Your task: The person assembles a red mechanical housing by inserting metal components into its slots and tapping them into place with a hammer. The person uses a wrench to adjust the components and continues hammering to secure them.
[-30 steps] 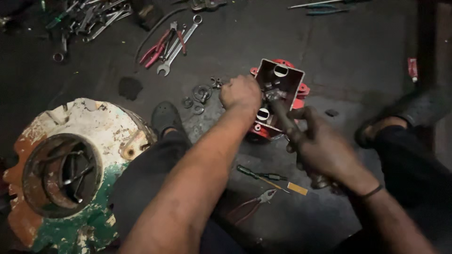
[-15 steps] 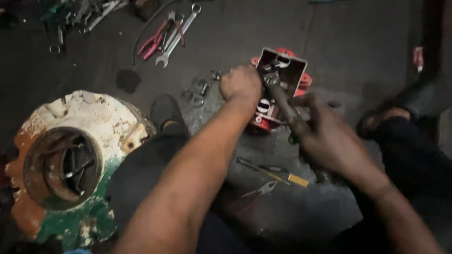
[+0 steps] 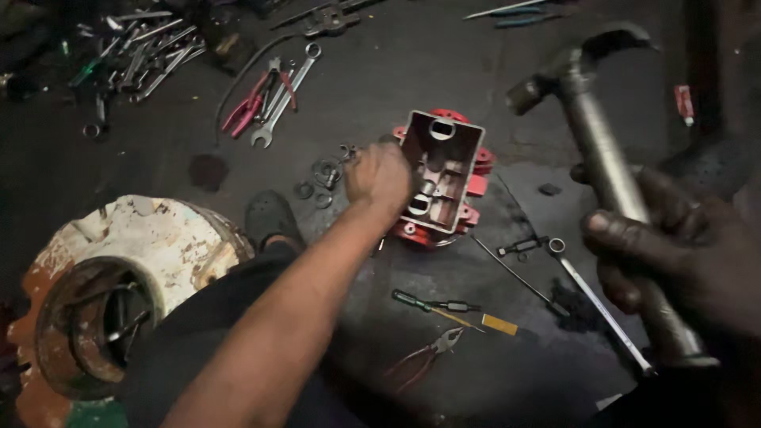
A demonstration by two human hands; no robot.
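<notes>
**Hammer raised beside a red terminal box on the workshop floor**

A red metal housing (image 3: 441, 178) with an open rectangular box on top sits on the dark floor (image 3: 491, 71), near the middle of the view. Its inside is pale and worn, with round holes and small fittings visible, and red flanges jut out below the box. The left hand (image 3: 379, 176) rests against the box's left wall, fingers curled over it, so how firmly it grips cannot be told. The right hand (image 3: 674, 246) is closed tight around the steel handle of a claw hammer (image 3: 590, 119), held up well to the right of the housing, head uppermost. Washers and nuts (image 3: 321, 178) lie just left of the housing. A green-handled screwdriver (image 3: 432, 305) and pliers (image 3: 424, 357) lie below it, a spanner (image 3: 602, 313) to the lower right. A rusty white motor casing (image 3: 119, 269) stands at far left.
</notes>
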